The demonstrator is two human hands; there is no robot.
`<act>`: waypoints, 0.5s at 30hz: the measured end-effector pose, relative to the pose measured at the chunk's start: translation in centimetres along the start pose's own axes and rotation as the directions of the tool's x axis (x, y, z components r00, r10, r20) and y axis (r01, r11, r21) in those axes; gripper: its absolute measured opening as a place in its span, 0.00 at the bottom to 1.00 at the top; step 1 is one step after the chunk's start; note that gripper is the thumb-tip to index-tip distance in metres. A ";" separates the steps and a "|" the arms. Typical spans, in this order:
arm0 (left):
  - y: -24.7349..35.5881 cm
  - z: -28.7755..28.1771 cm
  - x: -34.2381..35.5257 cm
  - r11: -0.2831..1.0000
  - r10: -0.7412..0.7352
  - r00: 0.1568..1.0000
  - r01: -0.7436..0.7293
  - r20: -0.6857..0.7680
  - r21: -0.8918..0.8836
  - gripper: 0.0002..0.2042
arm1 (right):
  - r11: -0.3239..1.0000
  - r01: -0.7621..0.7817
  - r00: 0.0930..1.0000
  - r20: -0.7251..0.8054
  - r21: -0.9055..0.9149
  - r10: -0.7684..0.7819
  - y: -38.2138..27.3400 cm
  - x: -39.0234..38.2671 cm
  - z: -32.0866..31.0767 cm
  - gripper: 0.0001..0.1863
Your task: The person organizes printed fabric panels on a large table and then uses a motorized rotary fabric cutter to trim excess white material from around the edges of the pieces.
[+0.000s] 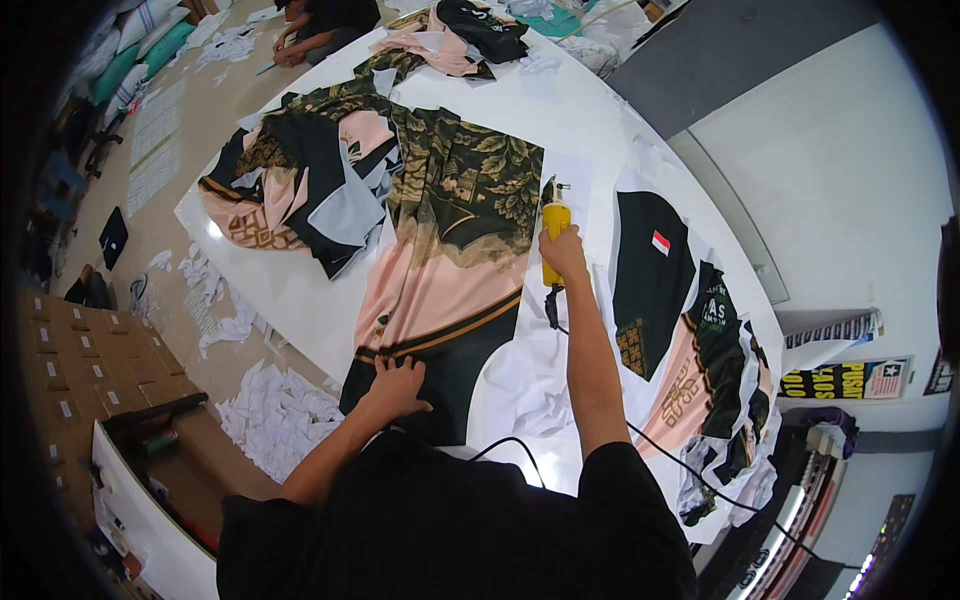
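Note:
A large printed fabric panel [445,235], dark leafy pattern at the top, pink in the middle and black at the bottom, lies spread across the white table [300,290]. My left hand [397,388] rests on its black lower part with the fingers spread. In my right hand [563,252] is a yellow corded electric cloth cutter [555,218], its metal head pointing away from me beside the panel's right edge. The cutter's black cord runs back under my right forearm. White cloth [530,370] lies under and beside that arm.
Left on the table is a heap of cut pieces [300,190]; another pile [450,40] lies at the far end. A black sleeve-shaped panel [650,270] and more printed pieces [715,350] lie right. White scraps [275,410] cover the floor. Another person [335,25] sits far left.

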State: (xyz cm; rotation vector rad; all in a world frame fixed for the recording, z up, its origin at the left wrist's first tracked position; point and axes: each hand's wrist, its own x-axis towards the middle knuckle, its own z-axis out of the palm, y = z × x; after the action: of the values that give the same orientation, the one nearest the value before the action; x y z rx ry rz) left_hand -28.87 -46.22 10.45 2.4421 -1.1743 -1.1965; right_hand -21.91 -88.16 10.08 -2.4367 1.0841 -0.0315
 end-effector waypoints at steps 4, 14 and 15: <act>-0.5 -1.2 0.5 0.999 0.017 0.998 -0.015 0.057 -0.040 0.41 | 1.000 0.001 1.000 0.011 -0.016 -0.001 -1.2 3.7 -0.3 0.37; -1.6 -3.3 2.2 0.991 -0.013 0.987 0.035 0.161 -0.131 0.37 | 0.999 0.040 0.999 -0.002 -0.019 -0.040 -2.7 13.9 -0.3 0.42; -1.7 -3.4 2.3 0.988 0.000 0.990 0.022 0.139 -0.155 0.37 | 0.999 0.038 0.999 0.004 -0.013 -0.038 -2.9 15.0 -0.2 0.43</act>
State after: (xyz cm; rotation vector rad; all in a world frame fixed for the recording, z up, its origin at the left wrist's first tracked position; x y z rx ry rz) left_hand -24.54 -47.32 10.57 2.2857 -1.0572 -1.4241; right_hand -9.59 -97.21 9.05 -2.4675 1.0395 -0.0324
